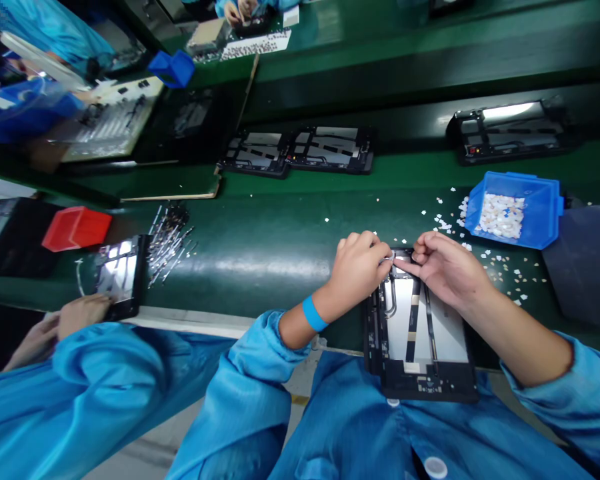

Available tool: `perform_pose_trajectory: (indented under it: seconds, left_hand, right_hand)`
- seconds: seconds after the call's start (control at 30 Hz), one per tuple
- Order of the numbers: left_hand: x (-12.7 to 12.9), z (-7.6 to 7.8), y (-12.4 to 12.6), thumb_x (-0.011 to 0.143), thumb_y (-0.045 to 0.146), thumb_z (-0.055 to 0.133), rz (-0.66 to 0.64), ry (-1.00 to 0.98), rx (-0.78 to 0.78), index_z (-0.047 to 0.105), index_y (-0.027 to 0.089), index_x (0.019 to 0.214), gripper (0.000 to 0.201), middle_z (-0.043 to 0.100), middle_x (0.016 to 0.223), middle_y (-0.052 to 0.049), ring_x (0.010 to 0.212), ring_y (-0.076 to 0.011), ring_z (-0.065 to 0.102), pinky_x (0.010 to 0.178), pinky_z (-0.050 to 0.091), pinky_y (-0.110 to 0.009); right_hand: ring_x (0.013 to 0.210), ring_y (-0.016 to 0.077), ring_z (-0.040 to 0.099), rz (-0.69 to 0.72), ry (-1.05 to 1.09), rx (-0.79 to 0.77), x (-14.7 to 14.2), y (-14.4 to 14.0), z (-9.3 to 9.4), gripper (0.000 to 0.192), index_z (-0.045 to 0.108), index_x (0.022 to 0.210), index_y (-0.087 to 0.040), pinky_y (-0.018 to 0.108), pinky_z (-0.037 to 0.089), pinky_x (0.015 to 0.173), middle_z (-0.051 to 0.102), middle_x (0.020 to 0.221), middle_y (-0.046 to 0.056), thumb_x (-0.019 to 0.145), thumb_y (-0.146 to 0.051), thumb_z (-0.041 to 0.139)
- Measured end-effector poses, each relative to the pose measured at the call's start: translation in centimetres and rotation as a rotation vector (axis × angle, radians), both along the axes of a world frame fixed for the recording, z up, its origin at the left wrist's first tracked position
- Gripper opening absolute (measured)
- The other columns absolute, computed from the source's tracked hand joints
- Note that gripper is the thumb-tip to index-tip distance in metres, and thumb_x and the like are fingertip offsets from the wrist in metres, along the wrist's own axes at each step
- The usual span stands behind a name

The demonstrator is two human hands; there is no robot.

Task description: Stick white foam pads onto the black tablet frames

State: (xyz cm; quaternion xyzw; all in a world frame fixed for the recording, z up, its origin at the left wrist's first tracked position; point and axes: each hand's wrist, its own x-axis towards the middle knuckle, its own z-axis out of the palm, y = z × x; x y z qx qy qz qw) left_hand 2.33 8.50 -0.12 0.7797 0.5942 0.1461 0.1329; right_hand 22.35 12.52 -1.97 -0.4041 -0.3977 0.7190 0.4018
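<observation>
My left hand (361, 268), a blue band at its wrist, is closed in a pinch at the top end of an opened tablet (447, 333). What lies between its fingertips is too small to make out. My right hand (449, 272) is over the top right of the same tablet. One of its fingers stretches out to the left fingertips, and the others are curled; nothing shows in it. Flat dark cables run down the tablet's silver inside. Its black lower end juts past the table edge, close to my body, and another dark panel shows along its left side.
A blue bin (547, 217) of small white pieces stands at right, with loose pieces scattered around it. More opened tablets (330, 150) lie farther back. At left are thin strips (169, 247), a red bin (76, 229) and a co-worker's hands (83, 317) at another tablet.
</observation>
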Motion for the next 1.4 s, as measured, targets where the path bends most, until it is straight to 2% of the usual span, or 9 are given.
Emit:
perform_pose_trajectory:
  seconds: [0.13,0.23,0.3,0.47,0.53,0.6,0.8,1.17,1.4]
  left_hand:
    - [0.3,0.1,0.4,0.102,0.03,0.061,-0.032,0.061,0.028,0.074,0.024,0.094,0.016,0.068,0.112,-0.008,0.102,-0.0266,0.054,0.086,0.037,-0.04]
    - [0.2,0.3,0.7,0.101,0.029,0.061,-0.032,0.058,0.016,0.074,0.023,0.094,0.016,0.069,0.11,-0.007,0.102,-0.0264,0.055,0.085,0.037,-0.04]
    - [0.1,0.4,0.8,0.101,0.028,0.061,-0.025,0.032,-0.011,0.075,0.024,0.095,0.016,0.071,0.108,-0.006,0.101,-0.0259,0.056,0.085,0.038,-0.04]
    - [-0.7,0.4,0.9,0.099,0.024,0.063,-0.019,-0.063,-0.088,0.077,0.026,0.103,0.015,0.074,0.111,-0.003,0.104,-0.0244,0.06,0.089,0.041,-0.039]
    - [-0.9,0.2,0.9,0.099,0.023,0.064,-0.013,-0.09,-0.104,0.078,0.027,0.105,0.016,0.074,0.112,-0.002,0.106,-0.0237,0.06,0.092,0.042,-0.039]
    - [-0.9,0.1,0.9,0.099,0.023,0.063,-0.009,-0.098,-0.106,0.078,0.027,0.106,0.017,0.074,0.113,-0.002,0.106,-0.0234,0.061,0.093,0.042,-0.039]
    - [-0.9,0.1,1.0,0.097,0.022,0.064,-0.004,-0.09,-0.112,0.078,0.026,0.106,0.018,0.074,0.113,-0.002,0.105,-0.0238,0.061,0.09,0.043,-0.039]
    - [-1.0,-0.2,1.0,0.097,0.022,0.063,-0.008,-0.114,-0.106,0.078,0.025,0.106,0.018,0.074,0.112,-0.003,0.104,-0.0234,0.06,0.09,0.043,-0.038]
    - [-1.0,-0.1,1.0,0.098,0.023,0.061,-0.004,-0.098,-0.111,0.078,0.025,0.108,0.019,0.073,0.113,-0.003,0.105,-0.0239,0.06,0.091,0.043,-0.039]
  right_hand:
    - [0.067,0.0144,0.05,-0.01,0.035,-0.01,0.1,0.0,0.0,0.016,0.054,0.083,-0.027,0.051,0.059,0.085,0.052,0.077,-0.004,0.089,-0.036,0.066]
    - [0.067,0.0148,0.053,-0.015,-0.077,0.128,0.5,-0.2,0.0,0.016,0.057,0.086,-0.027,0.046,0.058,0.082,0.055,0.077,-0.003,0.095,-0.039,0.06]
    - [0.071,0.0165,0.058,0.005,-0.306,0.367,0.9,-0.2,0.0,0.014,0.064,0.094,-0.026,0.041,0.057,0.08,0.063,0.083,0.0,0.098,-0.039,0.059]
    - [0.089,0.0211,0.063,0.318,-0.952,1.325,2.0,0.9,-0.3,0.022,0.075,0.11,-0.02,0.036,0.049,0.08,0.074,0.104,0.009,0.104,-0.02,0.054]
    - [0.085,0.0198,0.061,0.368,-1.045,1.561,2.0,1.5,-0.4,0.024,0.075,0.109,-0.018,0.034,0.046,0.075,0.075,0.101,0.008,0.105,-0.016,0.051]
    - [0.081,0.0187,0.059,0.384,-1.081,1.701,1.8,2.1,-0.4,0.024,0.075,0.108,-0.018,0.033,0.043,0.071,0.075,0.098,0.006,0.105,-0.016,0.052]
    - [0.077,0.0179,0.055,0.441,-1.095,1.862,1.3,2.7,0.2,0.022,0.075,0.107,-0.018,0.033,0.035,0.063,0.073,0.09,0.005,0.104,-0.016,0.054]
    - [0.077,0.0164,0.055,0.45,-1.083,1.937,1.3,3.2,0.4,0.022,0.073,0.11,-0.018,0.032,0.034,0.061,0.076,0.095,0.003,0.105,-0.015,0.052]
    - [0.073,0.0177,0.05,0.416,-1.124,1.96,0.6,2.9,0.6,0.018,0.073,0.097,-0.017,0.033,0.033,0.062,0.066,0.08,0.003,0.102,-0.014,0.056]
